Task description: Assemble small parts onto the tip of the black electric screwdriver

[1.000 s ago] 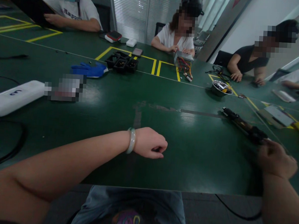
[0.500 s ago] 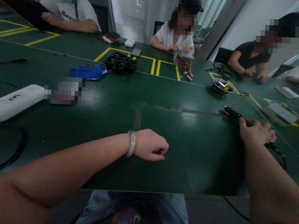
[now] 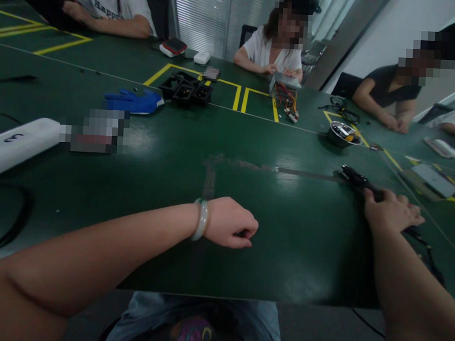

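Note:
My left hand (image 3: 230,222), with a pale green bangle (image 3: 201,219) at the wrist, rests near the table's front edge. Its fingers are curled in, and nothing shows in them. Out to the right, my right hand (image 3: 392,212) is closed over a black corded electric screwdriver (image 3: 358,179) lying on the table. The tool's silver tip points up and to the left, away from me. My palm and fingers hide the rear of its body, and a black cable (image 3: 429,252) trails behind.
On the green table (image 3: 167,162) lie a white power strip (image 3: 21,144), a blue glove (image 3: 134,101), black plastic frames (image 3: 186,91) and a metal bowl of small parts (image 3: 344,135). Several people sit opposite; one handles a metal box with coloured wires (image 3: 285,86).
The camera view has shifted slightly. My right hand stays at the screwdriver, its fingers slightly rearranged. My left hand keeps its curled pose.

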`<state>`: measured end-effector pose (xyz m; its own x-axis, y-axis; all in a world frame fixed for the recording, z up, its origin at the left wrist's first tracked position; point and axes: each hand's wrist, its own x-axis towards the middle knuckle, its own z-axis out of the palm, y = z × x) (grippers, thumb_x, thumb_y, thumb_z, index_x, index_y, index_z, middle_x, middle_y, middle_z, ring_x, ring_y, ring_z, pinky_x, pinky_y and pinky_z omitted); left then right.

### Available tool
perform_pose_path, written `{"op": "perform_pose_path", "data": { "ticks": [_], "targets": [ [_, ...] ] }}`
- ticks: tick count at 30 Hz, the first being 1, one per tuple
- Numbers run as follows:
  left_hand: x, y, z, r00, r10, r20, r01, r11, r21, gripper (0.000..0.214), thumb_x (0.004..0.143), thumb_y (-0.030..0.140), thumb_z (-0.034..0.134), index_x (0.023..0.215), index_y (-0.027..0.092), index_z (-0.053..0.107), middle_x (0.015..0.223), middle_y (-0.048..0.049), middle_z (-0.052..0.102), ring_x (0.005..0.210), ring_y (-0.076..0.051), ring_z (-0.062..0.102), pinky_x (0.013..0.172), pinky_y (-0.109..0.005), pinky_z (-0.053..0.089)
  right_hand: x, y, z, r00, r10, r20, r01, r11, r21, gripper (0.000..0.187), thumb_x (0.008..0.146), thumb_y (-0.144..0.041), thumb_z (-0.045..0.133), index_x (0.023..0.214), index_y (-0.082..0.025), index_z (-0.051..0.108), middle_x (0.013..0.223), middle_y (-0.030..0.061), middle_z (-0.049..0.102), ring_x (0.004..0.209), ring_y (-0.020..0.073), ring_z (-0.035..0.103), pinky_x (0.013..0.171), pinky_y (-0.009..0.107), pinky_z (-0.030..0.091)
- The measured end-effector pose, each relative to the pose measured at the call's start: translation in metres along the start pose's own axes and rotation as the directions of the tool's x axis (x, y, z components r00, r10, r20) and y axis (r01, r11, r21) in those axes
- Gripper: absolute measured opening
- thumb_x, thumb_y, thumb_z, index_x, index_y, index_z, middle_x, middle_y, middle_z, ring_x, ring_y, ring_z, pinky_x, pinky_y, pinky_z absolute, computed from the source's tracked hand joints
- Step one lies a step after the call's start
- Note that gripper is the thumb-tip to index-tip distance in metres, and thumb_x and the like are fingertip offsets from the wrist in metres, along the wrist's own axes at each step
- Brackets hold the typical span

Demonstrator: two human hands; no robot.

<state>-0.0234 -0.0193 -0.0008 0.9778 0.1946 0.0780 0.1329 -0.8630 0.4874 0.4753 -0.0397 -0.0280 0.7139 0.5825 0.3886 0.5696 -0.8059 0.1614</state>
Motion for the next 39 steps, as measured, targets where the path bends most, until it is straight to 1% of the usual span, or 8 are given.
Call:
{"op": "perform_pose_path", "data": {
  "ticks": [8, 15, 20, 25, 28, 31, 36, 39],
  "targets": [
    [0.000, 0.004, -0.001, 1.000, 0.015, -0.007, -0.015, 0.999, 0.032, 0.016, 0.084, 0.036, 0.062, 0.078, 0.022, 0.059, 0.072, 0.0041, 0.061, 0.062, -0.010, 0.056, 0.054, -0.024, 0.035, -0.078, -0.094, -0.076, 0.912, -0.408, -0.049, 0.405, 0.870, 0.282, 0.049, 0.092, -0.057, 0.041, 0.119, -0.023, 0.063, 0.118, 0.0168, 0.058, 0.110, 0.0368, 0.041, 0.085, 0.050, 0.025],
    [-0.005, 0.005, -0.009, 0.966, 0.096, -0.239, -0.048, 0.979, 0.200, 0.021, 0.088, 0.035, 0.054, 0.075, 0.020, 0.061, 0.073, 0.0004, 0.064, 0.070, -0.013, 0.059, 0.065, -0.028, 0.041, -0.198, -0.214, -0.156, 0.649, -0.735, -0.197, 0.721, 0.511, 0.467, 0.047, 0.092, -0.062, 0.041, 0.117, -0.028, 0.062, 0.112, 0.0094, 0.059, 0.107, 0.0302, 0.045, 0.091, 0.047, 0.031],
    [-0.016, 0.001, -0.018, 0.815, 0.075, -0.575, 0.070, 0.971, 0.227, 0.021, 0.089, 0.030, 0.049, 0.078, 0.018, 0.062, 0.080, -0.0033, 0.067, 0.078, -0.016, 0.059, 0.076, -0.031, 0.046, -0.258, -0.266, -0.184, 0.435, -0.872, -0.226, 0.823, 0.283, 0.493, 0.048, 0.098, -0.054, 0.032, 0.137, -0.030, 0.047, 0.120, 0.0043, 0.058, 0.109, 0.0255, 0.048, 0.094, 0.041, 0.037],
    [-0.018, 0.001, -0.022, 0.659, -0.027, -0.752, 0.169, 0.979, 0.113, 0.019, 0.092, 0.027, 0.044, 0.092, 0.017, 0.060, 0.093, -0.0066, 0.066, 0.092, -0.019, 0.059, 0.087, -0.037, 0.049, -0.255, -0.238, -0.195, 0.403, -0.835, -0.375, 0.851, 0.192, 0.488, 0.062, 0.096, -0.038, 0.036, 0.154, -0.025, 0.018, 0.149, 0.0078, 0.035, 0.139, 0.0270, 0.027, 0.111, 0.042, 0.028],
    [-0.013, 0.001, -0.023, 0.639, -0.100, -0.763, 0.265, 0.959, 0.096, 0.027, 0.095, 0.028, 0.041, 0.114, 0.016, 0.056, 0.115, -0.0094, 0.063, 0.111, -0.021, 0.055, 0.101, -0.041, 0.044, -0.223, -0.196, -0.197, 0.559, -0.757, -0.337, 0.769, 0.323, 0.551, 0.057, 0.091, -0.042, 0.046, 0.144, -0.020, 0.038, 0.136, 0.0140, 0.048, 0.126, 0.0304, 0.042, 0.103, 0.044, 0.036],
    [-0.007, -0.005, -0.023, 0.677, -0.138, -0.722, 0.362, 0.918, 0.164, 0.040, 0.097, 0.031, 0.040, 0.133, 0.016, 0.047, 0.137, -0.0108, 0.052, 0.133, -0.023, 0.042, 0.114, -0.046, 0.031, -0.193, -0.160, -0.192, 0.689, -0.717, -0.106, 0.618, 0.506, 0.602, 0.039, 0.090, -0.052, 0.048, 0.107, -0.020, 0.063, 0.106, 0.0108, 0.062, 0.093, 0.0249, 0.059, 0.082, 0.038, 0.046],
    [-0.004, -0.027, -0.017, 0.736, -0.255, -0.627, 0.506, 0.823, 0.259, 0.050, 0.098, 0.042, 0.039, 0.141, 0.016, 0.042, 0.146, -0.0120, 0.045, 0.139, -0.026, 0.036, 0.116, -0.050, 0.026, -0.181, -0.143, -0.177, 0.488, -0.828, 0.275, 0.681, 0.558, 0.474, 0.029, 0.075, -0.052, 0.070, 0.077, -0.023, 0.067, 0.083, 0.0053, 0.065, 0.073, 0.0209, 0.060, 0.061, 0.031, 0.040],
    [-0.005, -0.035, -0.016, 0.759, -0.298, -0.579, 0.528, 0.803, 0.278, 0.051, 0.100, 0.042, 0.038, 0.144, 0.016, 0.039, 0.131, -0.0109, 0.057, 0.123, -0.023, 0.052, 0.112, -0.048, 0.033, -0.184, -0.150, -0.174, 0.477, -0.827, 0.298, 0.713, 0.563, 0.418, 0.018, 0.079, -0.040, 0.069, 0.073, -0.024, 0.067, 0.078, 0.0046, 0.066, 0.075, 0.0216, 0.061, 0.061, 0.031, 0.039]
  ]
}}
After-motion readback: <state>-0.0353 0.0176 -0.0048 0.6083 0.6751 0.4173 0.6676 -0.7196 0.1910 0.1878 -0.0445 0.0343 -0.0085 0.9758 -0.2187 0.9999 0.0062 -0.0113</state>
